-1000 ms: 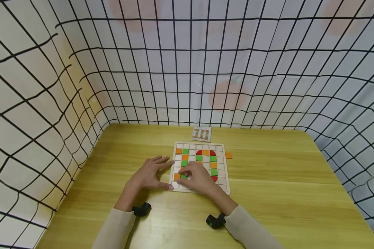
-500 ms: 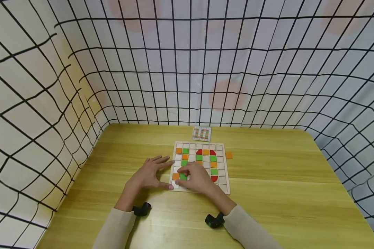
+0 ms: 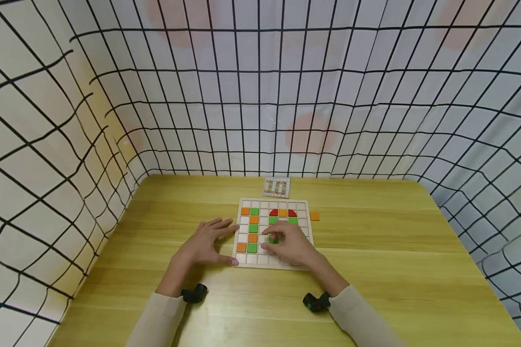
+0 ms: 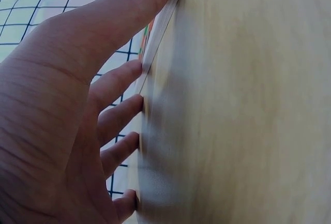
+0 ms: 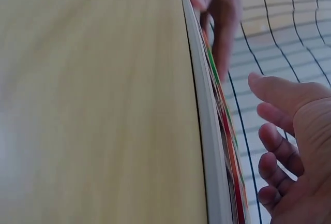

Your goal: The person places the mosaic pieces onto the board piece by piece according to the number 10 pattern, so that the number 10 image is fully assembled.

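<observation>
A pale gridded board point(image 3: 264, 260) lies on the table with green and orange square tiles and red rounded pieces on it. My left hand point(image 3: 206, 245) is at the board's left side, thumb and index finger touching its edge, the other fingers spread on the table. Over the board's middle hovers my right hand point(image 3: 293, 243), hiding tiles beneath it. In the right wrist view, that hand point(image 5: 305, 157) has its thumb apart from loosely bent fingers and holds nothing. An orange tile point(image 3: 241, 247) and a green tile point(image 3: 252, 247) sit side by side at the lower left.
Behind the board lies a small pattern card point(image 3: 276, 187). A loose orange tile point(image 3: 314, 216) is on the table just right of the board. Black-gridded white sheeting point(image 3: 260, 96) rises around the table's back and sides.
My right hand has moved right, away from the lower-left tiles, uncovering them. The orange tile there had shifted slightly left under its fingers. My left hand stays at the board's edge.
</observation>
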The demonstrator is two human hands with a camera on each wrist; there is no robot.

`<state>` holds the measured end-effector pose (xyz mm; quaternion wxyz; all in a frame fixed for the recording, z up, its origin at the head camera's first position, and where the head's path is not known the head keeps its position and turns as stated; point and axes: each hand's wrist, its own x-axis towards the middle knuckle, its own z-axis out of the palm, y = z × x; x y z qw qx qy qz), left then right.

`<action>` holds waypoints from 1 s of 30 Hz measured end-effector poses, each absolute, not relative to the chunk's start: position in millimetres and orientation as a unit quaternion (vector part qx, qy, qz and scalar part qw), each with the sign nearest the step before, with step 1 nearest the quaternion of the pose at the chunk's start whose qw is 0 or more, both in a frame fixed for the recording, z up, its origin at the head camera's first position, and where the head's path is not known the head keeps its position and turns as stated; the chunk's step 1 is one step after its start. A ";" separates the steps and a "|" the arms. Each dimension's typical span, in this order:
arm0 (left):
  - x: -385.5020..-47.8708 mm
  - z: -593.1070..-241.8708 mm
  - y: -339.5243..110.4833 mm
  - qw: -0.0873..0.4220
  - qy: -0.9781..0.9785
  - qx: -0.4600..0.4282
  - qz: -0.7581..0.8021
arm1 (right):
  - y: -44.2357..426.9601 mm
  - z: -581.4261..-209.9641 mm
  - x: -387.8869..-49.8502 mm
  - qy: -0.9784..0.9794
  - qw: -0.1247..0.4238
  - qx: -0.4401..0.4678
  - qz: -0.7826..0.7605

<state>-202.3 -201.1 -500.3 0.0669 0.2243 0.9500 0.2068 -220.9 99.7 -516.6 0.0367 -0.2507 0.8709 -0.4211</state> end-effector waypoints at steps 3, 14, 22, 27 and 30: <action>-202.4 -501.9 -202.1 0.067 0.951 0.222 0.203 | 116.1 -516.9 -225.7 0.869 0.033 -0.241 -0.430; -203.6 -502.4 -203.2 0.065 0.950 0.228 0.203 | 186.0 -520.8 -243.9 0.888 0.005 -0.178 -0.424; -203.4 -503.0 -202.6 0.067 0.950 0.227 0.204 | 222.1 -529.1 -253.8 0.905 -0.006 -0.153 -0.398; -203.4 -502.9 -202.6 0.067 0.950 0.227 0.206 | 235.1 -533.9 -266.4 0.913 -0.018 -0.150 -0.380; -203.4 -502.5 -203.2 0.070 0.950 0.225 0.208 | 238.7 -535.2 -274.3 0.916 -0.010 -0.147 -0.373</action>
